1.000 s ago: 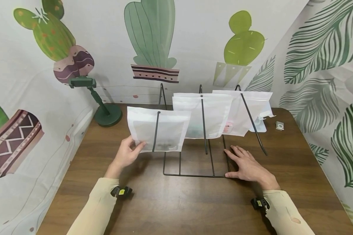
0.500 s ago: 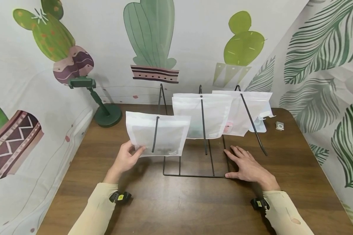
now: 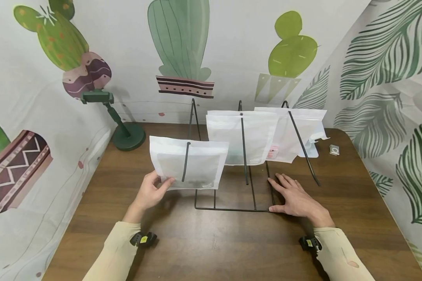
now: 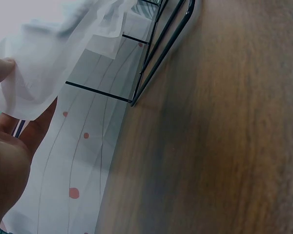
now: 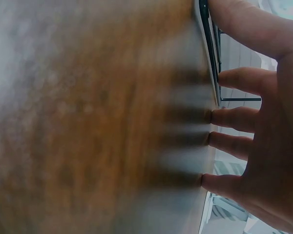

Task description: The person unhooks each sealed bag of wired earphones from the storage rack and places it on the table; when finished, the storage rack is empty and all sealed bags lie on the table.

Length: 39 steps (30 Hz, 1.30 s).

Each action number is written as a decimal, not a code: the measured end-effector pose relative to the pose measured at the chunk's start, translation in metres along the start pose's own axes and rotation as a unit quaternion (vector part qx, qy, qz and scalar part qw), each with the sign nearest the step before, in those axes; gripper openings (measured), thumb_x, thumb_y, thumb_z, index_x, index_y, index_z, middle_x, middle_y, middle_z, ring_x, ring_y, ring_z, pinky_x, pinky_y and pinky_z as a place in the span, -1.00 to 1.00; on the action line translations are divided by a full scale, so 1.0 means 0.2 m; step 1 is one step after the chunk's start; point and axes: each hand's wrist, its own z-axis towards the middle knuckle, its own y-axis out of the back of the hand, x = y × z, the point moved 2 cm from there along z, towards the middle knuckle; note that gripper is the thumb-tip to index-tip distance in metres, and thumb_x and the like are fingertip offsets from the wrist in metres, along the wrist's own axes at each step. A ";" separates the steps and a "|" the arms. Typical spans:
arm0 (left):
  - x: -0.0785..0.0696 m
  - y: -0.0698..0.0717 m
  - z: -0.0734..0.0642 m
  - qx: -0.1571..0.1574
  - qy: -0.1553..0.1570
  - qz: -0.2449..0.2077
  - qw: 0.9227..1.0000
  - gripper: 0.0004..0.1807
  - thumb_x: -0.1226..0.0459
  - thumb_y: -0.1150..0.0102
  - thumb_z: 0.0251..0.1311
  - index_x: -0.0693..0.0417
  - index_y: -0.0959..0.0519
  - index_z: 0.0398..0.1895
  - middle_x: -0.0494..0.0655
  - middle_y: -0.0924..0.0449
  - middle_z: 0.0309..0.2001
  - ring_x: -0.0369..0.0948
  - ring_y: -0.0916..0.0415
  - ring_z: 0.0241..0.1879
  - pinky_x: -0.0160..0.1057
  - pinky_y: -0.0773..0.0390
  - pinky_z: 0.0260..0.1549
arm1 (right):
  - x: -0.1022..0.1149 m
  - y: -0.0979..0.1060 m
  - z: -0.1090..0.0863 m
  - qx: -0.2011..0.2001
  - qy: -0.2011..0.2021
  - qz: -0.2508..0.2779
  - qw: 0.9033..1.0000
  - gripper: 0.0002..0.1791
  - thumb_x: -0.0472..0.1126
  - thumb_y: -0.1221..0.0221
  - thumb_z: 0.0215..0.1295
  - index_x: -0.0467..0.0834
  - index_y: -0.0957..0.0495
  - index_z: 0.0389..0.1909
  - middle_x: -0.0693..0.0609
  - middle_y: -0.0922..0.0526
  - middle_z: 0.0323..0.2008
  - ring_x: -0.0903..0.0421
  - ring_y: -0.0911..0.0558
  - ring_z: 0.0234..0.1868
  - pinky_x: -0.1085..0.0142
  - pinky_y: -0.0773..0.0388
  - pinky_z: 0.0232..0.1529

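Observation:
A white zip pouch (image 3: 205,164) hangs on the left prong of a black wire rack (image 3: 232,210). Its lower left corner is pinched between the thumb and fingers of my left hand (image 3: 151,194); the left wrist view shows the thumb on the front of the pouch (image 4: 36,92). My right hand (image 3: 299,200) rests spread at the right side of the rack's base, thumb and forefinger on the wire. In the right wrist view the fingertips (image 5: 219,117) touch down on the table.
More white pouches (image 3: 225,134) hang on the middle prong, and others (image 3: 285,136) on the right one. A green phone stand (image 3: 128,136) is at the back left. A small silver square gadget (image 3: 334,150) lies at the back right of the wooden table (image 3: 211,249).
The left pouch has slid forward and down along its prong towards me, with my left hand holding its corner. My right hand stays in place.

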 end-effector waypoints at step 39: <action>0.07 -0.02 -0.12 -0.002 -0.016 -0.027 0.999 -0.66 0.67 -0.17 0.07 0.35 -0.53 -0.07 -0.38 -0.60 -0.01 -0.39 -0.56 0.01 -0.41 -0.55 -0.02 | 0.00 0.00 0.00 0.003 -0.005 -0.002 1.000 0.06 0.26 -0.36 0.03 -0.14 -0.16 0.48 -0.36 -0.09 0.46 -0.34 -0.03 0.46 -0.39 0.02 0.32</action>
